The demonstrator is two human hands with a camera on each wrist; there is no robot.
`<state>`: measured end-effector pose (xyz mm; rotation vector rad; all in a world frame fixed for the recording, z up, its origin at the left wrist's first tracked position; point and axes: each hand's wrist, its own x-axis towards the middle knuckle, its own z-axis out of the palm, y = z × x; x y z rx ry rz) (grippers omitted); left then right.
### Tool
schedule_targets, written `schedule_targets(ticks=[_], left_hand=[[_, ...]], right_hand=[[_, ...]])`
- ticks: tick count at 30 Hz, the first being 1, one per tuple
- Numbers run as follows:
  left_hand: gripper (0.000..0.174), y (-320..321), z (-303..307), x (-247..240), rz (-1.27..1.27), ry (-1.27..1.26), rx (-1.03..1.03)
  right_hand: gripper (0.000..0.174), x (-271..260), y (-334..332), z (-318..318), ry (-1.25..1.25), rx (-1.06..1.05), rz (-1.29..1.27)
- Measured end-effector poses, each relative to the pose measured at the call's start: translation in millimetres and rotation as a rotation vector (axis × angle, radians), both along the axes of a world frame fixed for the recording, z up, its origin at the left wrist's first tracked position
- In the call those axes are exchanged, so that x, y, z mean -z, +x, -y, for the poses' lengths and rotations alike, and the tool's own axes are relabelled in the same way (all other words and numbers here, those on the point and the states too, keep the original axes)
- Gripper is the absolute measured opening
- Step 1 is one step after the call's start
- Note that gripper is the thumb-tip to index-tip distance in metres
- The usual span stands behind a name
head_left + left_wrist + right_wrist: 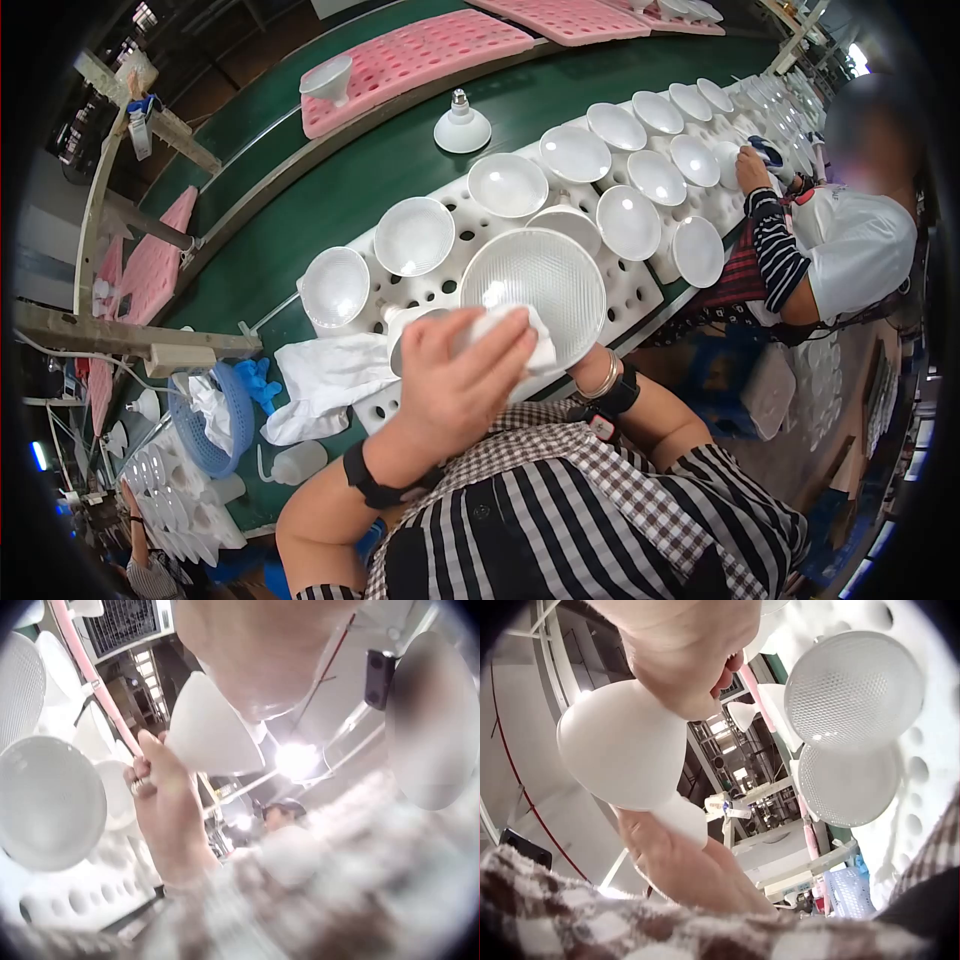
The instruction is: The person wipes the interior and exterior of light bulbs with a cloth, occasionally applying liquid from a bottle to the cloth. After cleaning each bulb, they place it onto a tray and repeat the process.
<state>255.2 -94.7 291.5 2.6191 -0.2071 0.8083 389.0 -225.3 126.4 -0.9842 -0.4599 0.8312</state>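
Note:
In the head view a large white reflector bulb (535, 280) with a ribbed round face is held up over a white holed tray (640, 285). My left hand (450, 370) holds a folded white cloth (540, 340) against the lower part of that face. Behind the bulb, my right hand (597, 368) is mostly hidden. The right wrist view shows my right hand (697, 652) gripping the bulb (622, 742) at its narrow end, with my left hand (694, 862) and the cloth (682, 819) at the face side.
Reflector bulbs (415, 237) stand in rows in the tray. One bulb (462, 128) sits face down on the green belt (390, 140). Pink holed trays (430, 55) lie behind. At left are white fabric (320, 380), a squeeze bottle (300, 463) and a blue basket (235, 440). Another person (850, 240) works at right.

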Motion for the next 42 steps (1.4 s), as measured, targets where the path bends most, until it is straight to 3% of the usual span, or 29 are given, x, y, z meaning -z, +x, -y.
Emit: schedule_targets(ticks=[1,2,3,4,5,6,7,9,10,12,13,15,20,25,27,32,35,37,40,42], left_hand=[[0.032,6,-10,5,-0.003,-0.001,-0.004],[0.032,13,-25,17,-0.007,-0.025,-0.132],[0.032,17,-38,27,0.002,-0.044,-0.260],[0.032,15,-50,37,0.014,-0.039,-0.261],[0.031,9,-60,49,-0.012,-0.286,-0.309],[0.031,6,-64,55,-0.048,-0.534,-0.350],[0.031,4,-61,53,-0.058,-0.536,-0.335],[0.031,-1,-56,44,-0.138,-1.261,-0.334],[0.036,-2,-56,40,-0.174,-1.346,-0.315],[0.042,-9,-54,38,-0.160,-1.391,-0.217],[0.049,-11,-52,37,-0.148,-1.431,-0.123],[0.055,-13,-44,28,-0.174,-1.386,-0.104],[0.064,-9,-35,15,-0.259,-1.383,-0.135],[0.053,4,-39,11,-0.358,-1.401,-0.252],[0.052,6,-43,11,-0.384,-1.427,-0.231],[0.051,6,-50,21,-0.400,-1.570,-0.185],[0.052,5,-46,22,-0.435,-1.527,-0.214],[0.052,5,-38,15,-0.385,-1.132,-0.251],[0.052,3,-38,4,-0.407,-1.093,-0.236],[0.051,1,-45,12,-0.435,-1.210,-0.235]], right_hand=[[0.043,-1,-3,-2,-0.028,-0.001,0.130],[0.045,-6,-2,0,0.073,-0.061,-0.401],[0.045,-23,-4,0,0.078,-0.063,-0.394],[0.044,-40,-6,-2,0.205,-0.121,-0.525],[0.043,-48,-10,-1,0.328,-0.174,-0.663],[0.048,-7,-7,-1,0.294,-0.236,-0.575],[0.048,-8,-9,0,0.296,-0.219,-0.578],[0.052,-14,-9,-6,0.204,-0.066,-0.094],[0.053,-19,-9,-11,0.152,0.001,0.147],[0.057,-31,-17,-21,0.043,0.120,0.626],[0.057,-41,-18,-20,0.044,0.112,0.624],[0.063,-58,-20,-17,-0.116,-0.073,-0.022],[0.057,-62,-21,-20,-0.115,-0.064,-0.001],[0.050,-65,-17,-23,-0.144,-0.094,0.059],[0.045,-60,-21,-24,-0.152,-0.006,0.036],[0.044,-62,-20,-19,-0.157,-0.023,0.098],[0.042,-56,-19,-19,-0.156,-0.049,0.055],[0.042,-53,-20,-20,-0.158,-0.069,-0.019],[0.041,-54,-20,-19,-0.158,-0.079,-0.108],[0.043,-58,-19,-18,-0.184,-0.077,0.055]])
